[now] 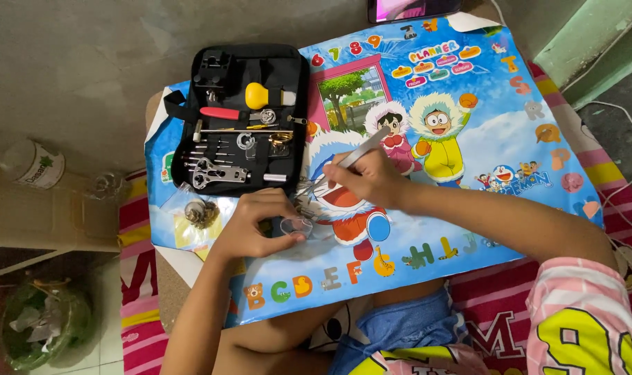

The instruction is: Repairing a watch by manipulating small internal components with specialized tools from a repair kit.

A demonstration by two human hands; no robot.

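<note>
My right hand (368,179) grips metal tweezers (361,151) like a pen, tips pointing down-left toward a small metal piece (304,207) on the cartoon poster (468,139). My left hand (257,226) rests on the poster just left of it, fingers pinched on a small clear round container (296,226). A black tool case (243,118) lies open above my left hand, holding a yellow-handled tool (258,96), a red-handled tool (219,112) and several metal pieces.
A clear plastic bag with a round metal part (199,213) lies left of my left hand. A phone (413,8) sits at the top edge. A plastic bottle (35,165) and a green bag (41,326) are on the floor at left.
</note>
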